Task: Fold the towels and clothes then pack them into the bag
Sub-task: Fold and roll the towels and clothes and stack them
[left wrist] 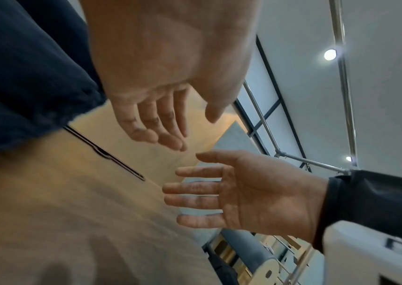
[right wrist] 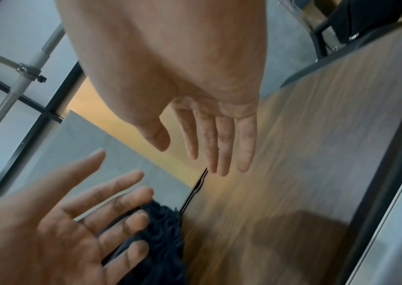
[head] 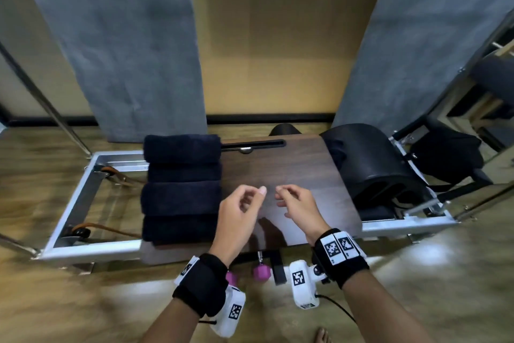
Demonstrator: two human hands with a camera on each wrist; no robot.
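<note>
Several folded dark navy towels [head: 181,189] lie in a row along the left side of a dark wood board [head: 281,173]. My left hand [head: 244,205] hovers over the board just right of the towels, fingers relaxed and empty. My right hand [head: 292,202] hovers beside it, palm inward, fingers loose and holding nothing. In the left wrist view both the left hand [left wrist: 168,123] and the right hand [left wrist: 209,194] show open, with a towel [left wrist: 24,77] at upper left. The right wrist view shows the right hand [right wrist: 209,146] above the board [right wrist: 317,154] and a towel [right wrist: 163,241] behind the left hand [right wrist: 85,217]. A black bag [head: 447,153] sits at the far right.
A black curved padded barrel [head: 372,159] stands at the board's right end on a metal frame [head: 91,203]. Pink dumbbells [head: 260,271] lie on the wooden floor under the near edge. Grey curtains [head: 125,37] hang behind, and metal poles stand at both sides.
</note>
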